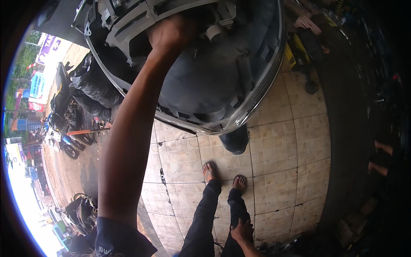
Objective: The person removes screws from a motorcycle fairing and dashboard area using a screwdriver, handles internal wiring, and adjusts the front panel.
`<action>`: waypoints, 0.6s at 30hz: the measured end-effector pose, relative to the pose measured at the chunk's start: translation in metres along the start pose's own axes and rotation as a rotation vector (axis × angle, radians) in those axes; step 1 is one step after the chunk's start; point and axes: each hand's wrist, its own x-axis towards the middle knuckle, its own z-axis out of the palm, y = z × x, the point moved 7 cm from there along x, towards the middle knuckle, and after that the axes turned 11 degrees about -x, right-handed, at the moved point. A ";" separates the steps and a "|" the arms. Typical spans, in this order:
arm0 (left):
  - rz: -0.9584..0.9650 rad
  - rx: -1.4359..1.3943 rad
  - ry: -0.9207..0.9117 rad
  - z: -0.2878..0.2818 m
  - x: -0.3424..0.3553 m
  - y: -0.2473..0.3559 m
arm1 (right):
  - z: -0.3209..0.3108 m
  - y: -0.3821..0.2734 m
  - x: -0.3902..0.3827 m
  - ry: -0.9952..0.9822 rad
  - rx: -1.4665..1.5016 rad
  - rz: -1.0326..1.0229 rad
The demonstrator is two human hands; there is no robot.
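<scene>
My left hand, blurred, reaches up into a large dark curved housing with a chrome rim, against its grey bracket. Its fingertips are hard to make out. A short grey cylindrical fitting is just right of it. My right hand is low in the view, fingers curled on my dark right trouser leg.
Tiled floor lies beneath me, with a dark bag-like object under the housing. Black bags and motorbikes stand at left. Yellow equipment is at upper right; another person's bare limbs show at far right.
</scene>
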 end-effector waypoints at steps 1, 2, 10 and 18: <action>-0.038 0.022 0.006 0.001 0.003 -0.003 | 0.000 -0.001 -0.001 -0.010 -0.006 0.001; -0.088 0.044 -0.031 0.003 0.005 -0.009 | -0.001 -0.002 -0.001 -0.020 -0.013 0.001; -0.121 0.037 0.013 0.004 0.005 -0.007 | -0.009 -0.002 -0.001 -0.070 0.021 0.041; 0.292 -0.014 0.002 -0.017 -0.037 0.016 | -0.020 -0.008 0.002 -0.055 0.016 0.067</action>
